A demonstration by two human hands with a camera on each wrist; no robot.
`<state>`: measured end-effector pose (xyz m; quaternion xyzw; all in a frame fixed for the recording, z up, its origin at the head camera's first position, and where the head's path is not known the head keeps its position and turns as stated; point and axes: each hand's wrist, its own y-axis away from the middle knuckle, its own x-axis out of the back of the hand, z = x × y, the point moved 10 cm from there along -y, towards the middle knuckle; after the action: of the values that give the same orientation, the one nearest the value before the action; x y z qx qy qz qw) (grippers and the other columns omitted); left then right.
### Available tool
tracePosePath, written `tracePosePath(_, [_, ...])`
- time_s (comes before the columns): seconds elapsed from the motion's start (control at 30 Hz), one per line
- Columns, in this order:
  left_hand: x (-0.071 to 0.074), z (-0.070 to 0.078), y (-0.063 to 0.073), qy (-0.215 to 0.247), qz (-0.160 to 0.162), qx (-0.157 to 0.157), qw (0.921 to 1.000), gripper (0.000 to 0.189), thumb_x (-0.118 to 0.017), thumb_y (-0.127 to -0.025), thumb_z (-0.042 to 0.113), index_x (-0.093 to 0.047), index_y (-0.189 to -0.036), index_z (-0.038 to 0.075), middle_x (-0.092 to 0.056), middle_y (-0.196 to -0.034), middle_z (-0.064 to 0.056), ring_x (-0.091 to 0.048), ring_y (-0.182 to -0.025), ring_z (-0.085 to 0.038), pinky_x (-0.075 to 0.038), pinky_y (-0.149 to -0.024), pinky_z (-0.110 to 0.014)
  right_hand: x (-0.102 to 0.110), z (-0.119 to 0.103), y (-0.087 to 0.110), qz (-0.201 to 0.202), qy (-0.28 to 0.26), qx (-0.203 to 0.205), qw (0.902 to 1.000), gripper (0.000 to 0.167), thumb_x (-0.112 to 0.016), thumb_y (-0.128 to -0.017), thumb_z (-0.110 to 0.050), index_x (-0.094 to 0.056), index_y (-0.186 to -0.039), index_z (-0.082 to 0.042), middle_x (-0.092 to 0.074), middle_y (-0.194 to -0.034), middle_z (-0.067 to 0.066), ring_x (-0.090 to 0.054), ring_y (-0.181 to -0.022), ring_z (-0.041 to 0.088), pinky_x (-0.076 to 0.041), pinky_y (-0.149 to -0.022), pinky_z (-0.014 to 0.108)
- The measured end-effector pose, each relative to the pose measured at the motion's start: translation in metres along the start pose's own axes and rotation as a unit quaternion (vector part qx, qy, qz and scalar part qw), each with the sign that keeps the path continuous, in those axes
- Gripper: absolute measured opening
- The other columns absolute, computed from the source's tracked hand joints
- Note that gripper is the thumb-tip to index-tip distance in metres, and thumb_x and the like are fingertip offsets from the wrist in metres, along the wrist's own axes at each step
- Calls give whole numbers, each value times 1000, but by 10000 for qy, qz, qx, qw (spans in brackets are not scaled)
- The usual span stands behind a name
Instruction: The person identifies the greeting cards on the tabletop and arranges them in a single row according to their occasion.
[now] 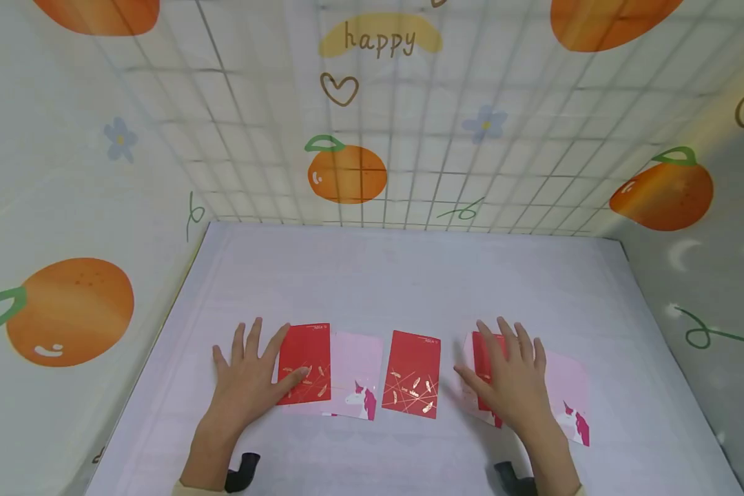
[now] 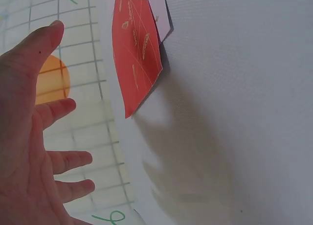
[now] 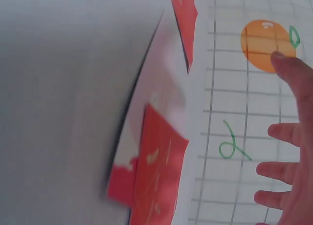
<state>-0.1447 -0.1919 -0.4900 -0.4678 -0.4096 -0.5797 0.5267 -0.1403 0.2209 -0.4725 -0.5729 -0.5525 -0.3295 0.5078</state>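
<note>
Both hands hover over the table with fingers spread, holding nothing. My left hand [image 1: 244, 382] is beside a red card with gold markings [image 1: 304, 348]; its thumb overlaps that card in the head view. Under this card lies a pink card with a unicorn [image 1: 359, 362]. In the left wrist view, the left palm stands apart from the red card [image 2: 134, 44]. A second red card [image 1: 412, 372] lies between the hands. My right hand [image 1: 514, 382] partly hides a third red card [image 1: 479, 355], which lies on a pink card [image 1: 468, 351]. Another pink unicorn card [image 1: 567, 375] is at its right.
A white cloth covers the table [image 1: 409, 275]. Around it hang curtains [image 1: 254, 138] printed with oranges, hearts and a grid. Black straps [image 1: 244, 472] show by the wrists.
</note>
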Motion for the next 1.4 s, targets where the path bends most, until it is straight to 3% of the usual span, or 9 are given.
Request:
tracePosePath(0.5, [-2,-6,1,260,-19,75,9996,90,-76,-81,53,-38,-153,18,-24,-155,-27,-18,-141,-51,-18,-101,-81,-7,-36,-15,305,-218,675,9970,88,-77,-77,-53,-44,-149,-14,-41,-147,21,-34,-135,46,-27,-105,69])
tracePosePath(0.8, [-3,-5,1,330,61,-11,9994,87,-76,-82,51,-39,-152,15,-28,-153,-28,-23,-139,-51,-24,-100,-79,-17,-56,-26,145,-325,793,9962,88,-81,-77,-50,-45,-149,-15,-44,-145,19,-38,-134,40,-32,-104,66])
tracePosePath(1.1, [-7,-11,-2,747,-29,-6,9972,85,-76,-85,45,-37,-153,12,-33,-151,-27,-34,-134,-48,-49,-87,-68,-33,-85,-42,-206,-482,892,9946,87,-80,-78,-50,-42,-150,-19,-46,-143,14,-42,-130,34,-41,-99,61])
tracePosePath(1.4, [-12,-17,-9,1206,-157,99,9925,87,-80,-83,36,-37,-153,8,-41,-146,-24,-42,-130,-44,-56,-80,-57,-48,-117,-55,-144,-1186,1305,9842,76,-75,-84,-50,-47,-147,-17,-51,-136,10,-46,-125,30,-40,-97,56])
